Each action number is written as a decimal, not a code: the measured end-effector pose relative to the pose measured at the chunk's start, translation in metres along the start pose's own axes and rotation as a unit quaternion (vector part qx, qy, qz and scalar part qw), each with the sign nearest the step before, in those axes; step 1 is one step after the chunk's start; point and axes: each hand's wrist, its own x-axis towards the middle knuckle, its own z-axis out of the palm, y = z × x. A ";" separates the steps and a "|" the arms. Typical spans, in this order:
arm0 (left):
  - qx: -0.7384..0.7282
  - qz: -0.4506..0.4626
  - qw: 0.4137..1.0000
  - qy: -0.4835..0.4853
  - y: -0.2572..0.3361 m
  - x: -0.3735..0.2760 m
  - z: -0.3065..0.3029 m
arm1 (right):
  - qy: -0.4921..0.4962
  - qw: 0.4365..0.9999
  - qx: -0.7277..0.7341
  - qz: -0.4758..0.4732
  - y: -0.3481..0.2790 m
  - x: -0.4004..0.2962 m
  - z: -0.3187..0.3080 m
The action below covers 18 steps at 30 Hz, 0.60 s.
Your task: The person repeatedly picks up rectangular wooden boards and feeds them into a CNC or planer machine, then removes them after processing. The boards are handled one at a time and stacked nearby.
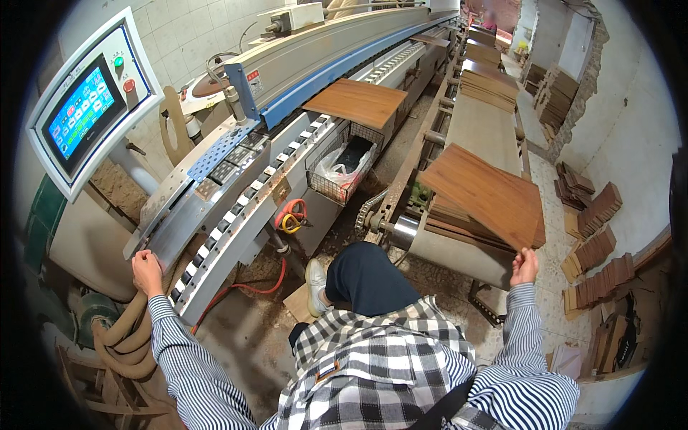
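Observation:
My left hand [147,273] rests at the near end of the metal infeed table [185,236] of an edge banding machine, its fingers curled at the edge. With my right hand [524,267] I pinch the near corner of a brown wood-grain panel [478,191], which lies askew on a stack of like panels on the belt conveyor [457,255]. Another wood-grain panel [357,102] lies on the machine's far side beyond the roller rail [236,209], partly under the blue-edged pressure beam [344,59].
A control panel with a lit screen [83,113] stands at left. Scissors [291,216] hang below the rail, near a wire basket [344,166]. More panel stacks [489,80] sit farther along the conveyor. Narrow board stacks [596,242] line the right wall. A person [489,22] is far off.

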 end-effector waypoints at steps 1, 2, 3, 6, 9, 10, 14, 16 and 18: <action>-0.003 -0.002 1.000 -0.003 0.001 -0.001 0.002 | -0.051 0.997 0.065 0.010 0.000 -0.020 0.005; -0.003 -0.005 1.000 -0.006 0.002 -0.001 -0.001 | -0.122 0.988 0.068 0.059 -0.004 -0.035 0.011; -0.005 -0.005 1.000 -0.009 0.005 -0.002 -0.002 | -0.190 0.974 0.071 0.105 -0.007 -0.047 0.013; -0.002 -0.006 1.000 -0.007 0.010 -0.002 -0.003 | -0.239 0.937 0.062 0.246 -0.002 -0.070 0.024; -0.011 0.000 1.000 0.003 0.000 0.001 0.002 | -0.204 0.949 0.044 0.236 0.000 -0.091 0.057; -0.011 -0.002 1.000 0.005 -0.001 0.001 0.001 | -0.181 0.957 0.041 0.223 0.001 -0.095 0.066; -0.015 -0.002 1.000 0.013 0.006 0.001 0.003 | -0.279 0.936 0.075 0.202 0.023 -0.097 0.068; -0.020 0.006 1.000 0.022 0.005 0.000 0.000 | -0.288 0.928 0.090 0.219 0.025 -0.108 0.072; -0.016 -0.013 1.000 0.018 0.010 -0.003 -0.003 | -0.320 0.914 0.085 0.234 0.021 -0.117 0.076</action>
